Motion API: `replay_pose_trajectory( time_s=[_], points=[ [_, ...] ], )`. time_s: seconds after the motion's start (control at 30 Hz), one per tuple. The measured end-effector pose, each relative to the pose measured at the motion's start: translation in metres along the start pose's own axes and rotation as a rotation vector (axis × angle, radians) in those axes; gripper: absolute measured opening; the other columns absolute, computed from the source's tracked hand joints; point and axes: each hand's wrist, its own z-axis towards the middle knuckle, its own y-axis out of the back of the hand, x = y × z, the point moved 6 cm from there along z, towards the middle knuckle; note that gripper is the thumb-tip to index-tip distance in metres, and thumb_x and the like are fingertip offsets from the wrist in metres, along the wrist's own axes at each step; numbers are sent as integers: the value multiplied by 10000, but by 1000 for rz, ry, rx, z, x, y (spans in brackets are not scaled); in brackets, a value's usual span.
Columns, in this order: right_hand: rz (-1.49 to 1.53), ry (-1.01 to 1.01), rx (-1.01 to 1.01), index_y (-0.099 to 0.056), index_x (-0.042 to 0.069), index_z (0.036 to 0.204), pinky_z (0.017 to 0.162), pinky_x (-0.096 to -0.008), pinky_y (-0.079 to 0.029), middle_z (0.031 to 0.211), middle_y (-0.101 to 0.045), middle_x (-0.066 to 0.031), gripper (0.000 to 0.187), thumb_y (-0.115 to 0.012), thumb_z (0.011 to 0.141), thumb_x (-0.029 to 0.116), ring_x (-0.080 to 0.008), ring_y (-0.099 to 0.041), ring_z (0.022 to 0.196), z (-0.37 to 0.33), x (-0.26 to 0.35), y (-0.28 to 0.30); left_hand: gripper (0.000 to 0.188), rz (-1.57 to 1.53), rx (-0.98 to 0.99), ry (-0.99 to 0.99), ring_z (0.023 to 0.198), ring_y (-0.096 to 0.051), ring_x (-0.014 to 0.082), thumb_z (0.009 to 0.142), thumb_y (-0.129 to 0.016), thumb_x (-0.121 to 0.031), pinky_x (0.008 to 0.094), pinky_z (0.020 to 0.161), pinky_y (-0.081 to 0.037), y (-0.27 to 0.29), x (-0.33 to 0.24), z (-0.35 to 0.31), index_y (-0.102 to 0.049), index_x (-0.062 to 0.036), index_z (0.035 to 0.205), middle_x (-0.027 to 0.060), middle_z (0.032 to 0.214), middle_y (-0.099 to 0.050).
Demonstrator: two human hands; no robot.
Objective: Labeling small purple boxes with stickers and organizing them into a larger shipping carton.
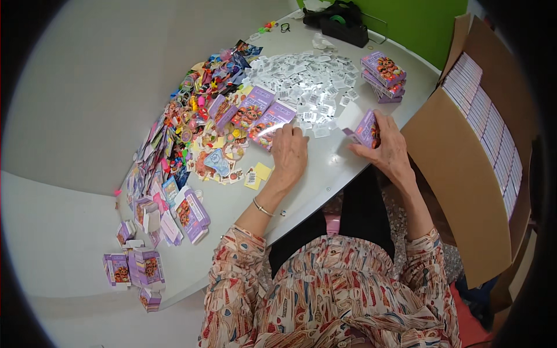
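My right hand (390,148) grips a small purple picture box (366,130) just over the table's near edge. Its pale end flap stands open toward the left. My left hand (289,152) has its fingers curled down at the right side of a flat purple box (270,124). What those fingertips hold, if anything, is hidden. Another purple box (253,107) lies alongside that one, and a third (222,111) leans on the heap to the left. Beyond my hands spreads a wide pile of small white printed packets (304,81).
A heap of colourful small trinkets (200,104) runs down the left, with stickers (216,162) and yellow slips (258,174). Unfolded purple boxes (145,267) lie lower left. Stacked purple boxes (383,72), a black tape dispenser (342,32) and a large carton (458,180) of packed boxes stand right.
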Motion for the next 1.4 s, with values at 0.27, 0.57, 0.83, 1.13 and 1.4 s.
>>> replay_pose_trajectory(
  time_s=[0.27,0.57,0.83,1.13,1.4],
  points=[
    [-114,129,235,-444,7,1297,837,-426,-442,1030,-526,-175,852,-809,632,396,-345,-532,974,-10,17,-13,75,-92,16,74,755,-583,309,800,-631,-44,404,680,-462,0,28,4,-613,0,858,149,797,-597],
    [-118,203,348,-435,25,1323,854,-408,-432,1032,-532,-153,867,-806,622,377,-325,-518,960,-21,28,-18,151,-617,281,491,722,-531,59,888,-635,-112,220,658,-429,77,87,-36,-644,38,888,-14,817,-630],
    [-156,250,410,-436,36,1325,846,-402,-427,1020,-530,-136,867,-808,623,384,-302,-513,949,-27,47,-28,27,-214,205,39,902,-527,303,744,-620,-26,422,759,-411,48,29,-56,-601,-46,743,79,848,-589],
    [-231,286,406,-452,46,1304,817,-408,-420,992,-527,-122,891,-816,589,433,-294,-513,935,-31,46,-31,148,-432,253,327,832,-538,291,768,-589,-9,428,726,-406,34,26,-43,-541,-55,900,99,811,-582],
    [-41,246,419,-457,37,1281,853,-426,-417,1008,-530,-151,845,-826,600,375,-328,-515,973,-32,42,-33,150,-296,242,-109,801,-553,318,793,-613,-19,411,737,-448,32,-51,-23,-583,-30,939,119,820,-599]
  ],
)
